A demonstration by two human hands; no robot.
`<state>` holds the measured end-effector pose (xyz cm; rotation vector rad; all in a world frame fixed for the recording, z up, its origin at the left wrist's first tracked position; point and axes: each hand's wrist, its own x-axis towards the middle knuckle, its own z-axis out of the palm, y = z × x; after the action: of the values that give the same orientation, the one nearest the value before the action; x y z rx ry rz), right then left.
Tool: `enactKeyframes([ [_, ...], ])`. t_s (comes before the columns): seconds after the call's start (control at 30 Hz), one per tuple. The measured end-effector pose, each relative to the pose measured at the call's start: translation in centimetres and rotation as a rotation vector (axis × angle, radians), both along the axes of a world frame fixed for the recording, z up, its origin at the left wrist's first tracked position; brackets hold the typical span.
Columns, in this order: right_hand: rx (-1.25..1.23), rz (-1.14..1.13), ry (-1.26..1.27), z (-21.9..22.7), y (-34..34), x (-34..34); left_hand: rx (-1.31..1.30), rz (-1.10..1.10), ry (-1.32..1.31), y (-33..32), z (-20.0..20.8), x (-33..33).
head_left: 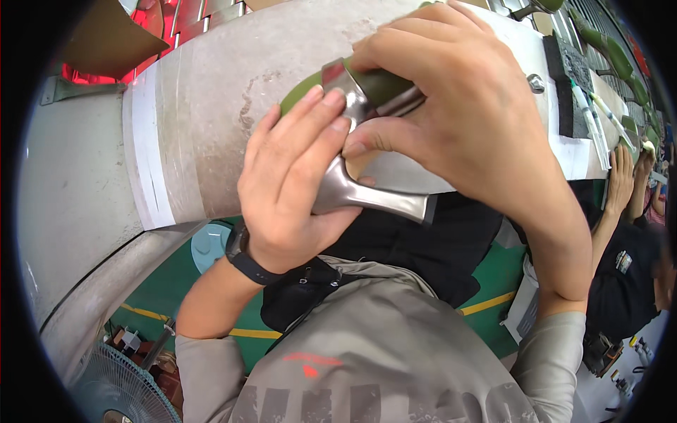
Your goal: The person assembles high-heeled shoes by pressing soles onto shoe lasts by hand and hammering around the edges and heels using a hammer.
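Observation:
A high-heeled shoe [345, 192] is held between my hands over the near edge of the work surface. Its heel is glossy silver with a dark tip pointing right, and green parts show toward the far side. My left hand [289, 169] wraps around the silver heel end, fingers laid over the top and thumb underneath. From the right, my right hand [451, 92] grips the green part, its thumb pressed near the silver section and its fingers curled over. My hands cover much of the shoe, so its full outline is hidden.
Pens [592, 127] lie beside a dark pad [564, 84] at the right. Green shoes [610, 53] line the far right, where a co-worker's hand [620, 180] reaches in. Brown cardboard [116, 39] is at the upper left, and a fan [123, 384] stands below left.

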<state>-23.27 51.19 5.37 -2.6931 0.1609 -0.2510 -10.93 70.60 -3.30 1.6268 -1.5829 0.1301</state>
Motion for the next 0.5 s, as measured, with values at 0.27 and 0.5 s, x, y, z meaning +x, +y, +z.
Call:
enactKeyframes([
  [0.27,-0.14,0.084,-0.399,-4.8,-2.4,-2.5,0.329,-0.054,0.047,-0.9,3.9,-0.1],
  [0.5,-0.249,0.129,-0.542,-8.4,-4.4,-1.6,0.315,-0.088,0.035,-1.4,3.4,-0.4],
])
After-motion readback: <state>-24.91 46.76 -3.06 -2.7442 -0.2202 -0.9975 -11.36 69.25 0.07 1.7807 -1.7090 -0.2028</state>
